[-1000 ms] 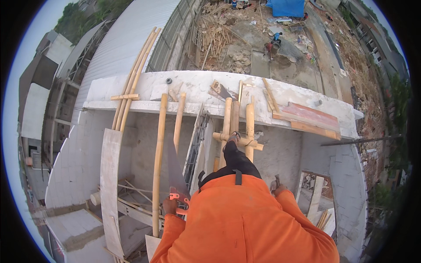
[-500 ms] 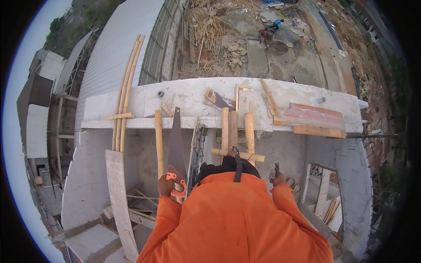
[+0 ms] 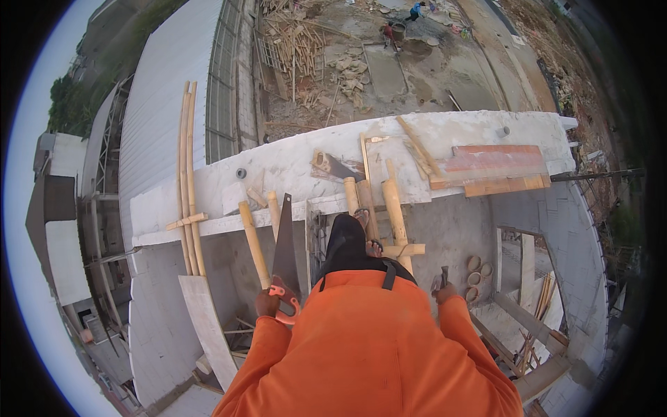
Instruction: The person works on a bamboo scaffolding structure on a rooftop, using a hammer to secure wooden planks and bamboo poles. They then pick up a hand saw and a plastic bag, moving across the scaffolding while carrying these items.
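Observation:
My left hand (image 3: 268, 300) grips the orange handle of a hand saw (image 3: 286, 250), whose blade points away from me beside upright-looking bamboo poles (image 3: 254, 243). My right hand (image 3: 445, 292) is closed on a metal-headed tool, apparently a hammer (image 3: 440, 276). Below my orange top, my sandalled feet stand on bamboo poles (image 3: 393, 219) with a short crosspiece (image 3: 403, 249) tied across them, over a deep walled space. A second saw (image 3: 330, 165) lies on the white concrete ledge (image 3: 278, 160) in front, among offcuts and reddish boards (image 3: 493, 163).
Three long bamboo poles (image 3: 187, 174) and a plank (image 3: 205, 333) span the opening at left. The drop below holds round rings (image 3: 474, 278) and timber (image 3: 528, 320). Beyond the ledge, far below, two people (image 3: 389, 38) work near scattered wood (image 3: 295, 55).
My feet have shifted forward along the bamboo, one now ahead near the ledge. The view has swung slightly; the saw and tool stay in my hands.

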### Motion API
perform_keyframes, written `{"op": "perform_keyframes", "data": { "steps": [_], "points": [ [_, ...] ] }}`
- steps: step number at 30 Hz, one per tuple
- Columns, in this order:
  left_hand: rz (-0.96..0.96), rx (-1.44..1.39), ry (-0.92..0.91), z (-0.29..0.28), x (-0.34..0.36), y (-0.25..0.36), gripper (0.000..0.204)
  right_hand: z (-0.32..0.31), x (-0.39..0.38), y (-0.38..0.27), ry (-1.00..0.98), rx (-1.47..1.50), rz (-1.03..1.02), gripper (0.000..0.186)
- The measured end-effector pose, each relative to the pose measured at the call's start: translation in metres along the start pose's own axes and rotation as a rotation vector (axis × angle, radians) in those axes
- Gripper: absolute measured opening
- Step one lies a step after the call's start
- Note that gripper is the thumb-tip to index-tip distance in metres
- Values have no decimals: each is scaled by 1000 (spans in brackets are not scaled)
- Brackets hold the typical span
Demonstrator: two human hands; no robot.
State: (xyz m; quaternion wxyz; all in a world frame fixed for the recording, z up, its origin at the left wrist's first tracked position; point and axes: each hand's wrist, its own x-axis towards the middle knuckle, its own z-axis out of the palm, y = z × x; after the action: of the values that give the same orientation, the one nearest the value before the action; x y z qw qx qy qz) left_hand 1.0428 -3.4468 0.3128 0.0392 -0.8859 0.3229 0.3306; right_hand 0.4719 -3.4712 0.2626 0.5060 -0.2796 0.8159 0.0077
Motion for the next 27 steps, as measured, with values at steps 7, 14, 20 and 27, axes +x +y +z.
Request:
{"op": "perform_keyframes", "data": {
  "steps": [7,14,20,27],
  "points": [
    [59,83,-53,-5,100,83,37,-1,-19,-86,64,41,199,33],
    [212,142,28,-61,148,171,32,45,42,-60,234,138,23,27],
    [305,197,69,-77,184,193,35,56,48,-95,138,336,178,20],
    [287,295,41,-84,215,236,34,100,91,-70,56,348,199,21]
  ]
}}
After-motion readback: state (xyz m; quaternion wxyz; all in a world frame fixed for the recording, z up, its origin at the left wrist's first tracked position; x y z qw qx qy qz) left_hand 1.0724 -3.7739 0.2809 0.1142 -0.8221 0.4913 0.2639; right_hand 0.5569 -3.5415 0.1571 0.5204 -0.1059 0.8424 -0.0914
